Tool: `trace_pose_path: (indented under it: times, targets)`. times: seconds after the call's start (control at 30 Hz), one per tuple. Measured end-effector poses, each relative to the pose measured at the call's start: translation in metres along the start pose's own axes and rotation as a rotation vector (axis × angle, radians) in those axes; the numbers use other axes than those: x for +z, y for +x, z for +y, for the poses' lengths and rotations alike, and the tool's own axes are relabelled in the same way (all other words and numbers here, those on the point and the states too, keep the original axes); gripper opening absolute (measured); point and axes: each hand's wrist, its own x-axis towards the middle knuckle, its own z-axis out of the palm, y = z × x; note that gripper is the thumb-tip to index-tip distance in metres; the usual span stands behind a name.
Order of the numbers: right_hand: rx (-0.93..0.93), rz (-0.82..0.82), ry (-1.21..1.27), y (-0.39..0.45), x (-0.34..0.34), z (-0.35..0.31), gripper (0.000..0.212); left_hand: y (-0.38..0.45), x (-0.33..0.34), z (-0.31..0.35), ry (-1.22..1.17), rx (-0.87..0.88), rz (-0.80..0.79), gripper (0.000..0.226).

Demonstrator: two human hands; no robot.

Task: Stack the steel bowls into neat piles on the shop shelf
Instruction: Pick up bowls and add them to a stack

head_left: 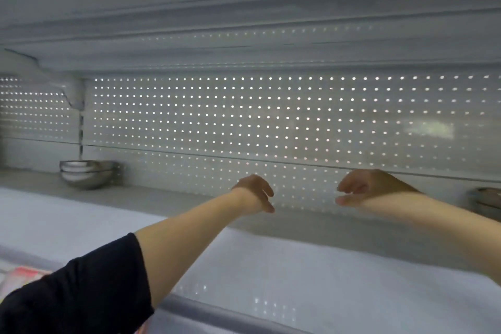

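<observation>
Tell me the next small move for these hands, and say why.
Probably swing the right hand toward the bowls at the right edge and grip one. Both it and the left hand hang over the bare shelf holding nothing, and those bowls lie closer than the stack at far left.

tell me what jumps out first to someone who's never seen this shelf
Two bare hands reach into the middle of the shelf, the left hand and right hand facing each other with loosely curled fingers, holding nothing. Behind them a perforated back panel glows with rows of bright dots. A short pile of steel bowls sits at the far left, and another bowl pile shows at the right edge.
</observation>
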Motion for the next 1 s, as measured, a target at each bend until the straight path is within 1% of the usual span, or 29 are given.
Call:
trace_pose_path:
  times: [0.1, 0.2, 0.33, 0.43, 0.57, 0.77, 0.87, 0.97, 1.0]
  targets:
    - [0.047, -0.062, 0.007, 0.012, 0.036, -0.051, 0.018, 0.004, -0.031, -0.039, 0.004, 0.017, -0.019, 0.034]
    - [0.081, -0.037, 0.032, 0.021, 0.069, -0.099, 0.017, 0.004, -0.065, -0.079, -0.007, 0.032, -0.035, 0.032]
    - [0.123, -0.039, 0.075, 0.032, 0.112, -0.161, 0.023, -0.003, -0.114, -0.14, -0.022, 0.031, -0.05, 0.03]
    - [0.109, -0.046, 0.093, 0.05, 0.14, -0.208, 0.021, -0.009, -0.154, -0.184, -0.023, -0.003, -0.03, 0.029]
    - [0.079, -0.092, 0.092, 0.08, 0.171, -0.264, 0.018, -0.01, -0.2, -0.233, 0.033, -0.029, 0.0, 0.031]
    - [-0.038, -0.14, 0.08, 0.12, 0.217, -0.325, 0.022, -0.01, -0.244, -0.29, 0.037, -0.077, 0.022, 0.034]
    - [-0.075, -0.143, 0.046, 0.14, 0.24, -0.351, 0.021, -0.007, -0.267, -0.313, 0.117, -0.047, 0.022, 0.032]
    - [-0.064, -0.121, 0.013, 0.158, 0.265, -0.374, 0.015, -0.006, -0.29, -0.331, 0.141, -0.036, 0.013, 0.03]
    - [-0.057, -0.117, -0.015, 0.163, 0.274, -0.38, 0.013, -0.006, -0.296, -0.34, 0.199, -0.012, 0.006, 0.031]
